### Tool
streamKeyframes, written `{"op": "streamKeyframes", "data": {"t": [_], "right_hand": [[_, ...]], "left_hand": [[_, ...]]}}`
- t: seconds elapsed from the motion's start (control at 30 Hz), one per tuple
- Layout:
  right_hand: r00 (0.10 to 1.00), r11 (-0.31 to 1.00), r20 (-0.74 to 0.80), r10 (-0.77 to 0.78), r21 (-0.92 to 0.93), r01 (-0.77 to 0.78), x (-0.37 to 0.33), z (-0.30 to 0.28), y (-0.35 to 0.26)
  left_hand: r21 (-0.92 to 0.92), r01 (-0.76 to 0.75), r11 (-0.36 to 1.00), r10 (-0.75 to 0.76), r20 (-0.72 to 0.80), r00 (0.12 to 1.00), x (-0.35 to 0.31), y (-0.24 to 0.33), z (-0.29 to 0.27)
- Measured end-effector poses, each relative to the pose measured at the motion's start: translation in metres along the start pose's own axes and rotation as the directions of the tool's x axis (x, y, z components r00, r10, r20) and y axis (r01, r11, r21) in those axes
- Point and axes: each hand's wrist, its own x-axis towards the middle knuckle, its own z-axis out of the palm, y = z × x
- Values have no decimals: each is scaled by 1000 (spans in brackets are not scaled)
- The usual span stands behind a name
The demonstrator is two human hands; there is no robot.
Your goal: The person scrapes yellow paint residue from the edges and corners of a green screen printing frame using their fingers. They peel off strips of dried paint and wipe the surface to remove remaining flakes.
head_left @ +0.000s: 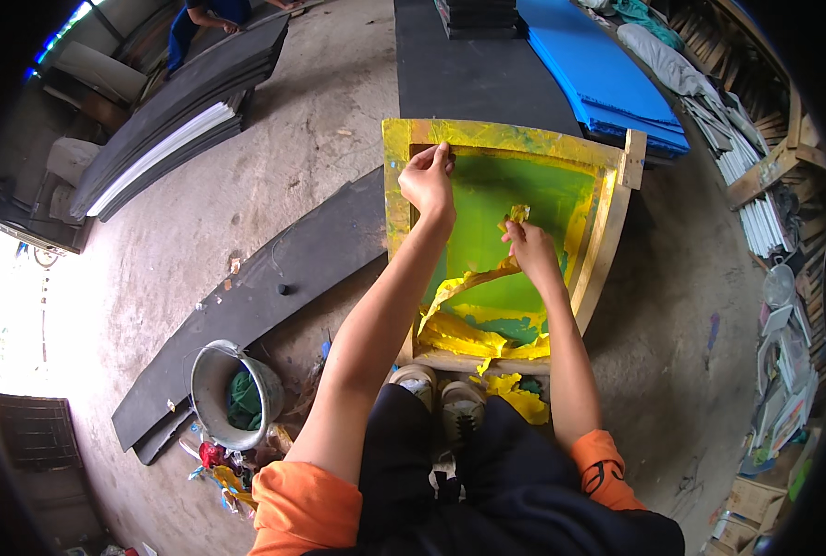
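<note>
A wooden screen-printing frame (515, 136), smeared with yellow, leans in front of me with a green mesh (547, 181) inside it. At its upper left inner corner my left hand (428, 185) is closed in a pinch; what its fingertips hold, if anything, is hidden. Over the mesh my right hand (535, 252) grips a crumpled yellow tape strip (468, 282), one end poking out above the fingers. The strip runs down left from that hand to a loose yellow heap along the frame's lower edge. More yellow scraps (520, 400) lie on the floor by my shoes.
Left of the frame, a long black sheet (292, 264) lies on the floor. A grey bucket (273, 394) with dark green cloth stands there beside colourful litter. Beyond the frame are a black-topped surface (473, 83) and blue sheets (598, 65). Another person (214, 17) is at the far left.
</note>
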Motion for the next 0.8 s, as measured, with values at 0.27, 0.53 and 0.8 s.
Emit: {"op": "streamKeyframes", "data": {"t": [0.27, 0.53, 0.8], "right_hand": [[1000, 999, -3, 24, 24, -24, 2, 7, 0], [999, 999, -33, -1, 44, 2, 3, 7, 5], [999, 998, -44, -16, 63, 19, 7, 10, 10]], "left_hand": [[-6, -76, 997, 77, 22, 997, 10, -9, -8], [-80, 5, 997, -1, 56, 998, 7, -4, -8], [-191, 203, 960, -192, 72, 979, 18, -4, -3]]}}
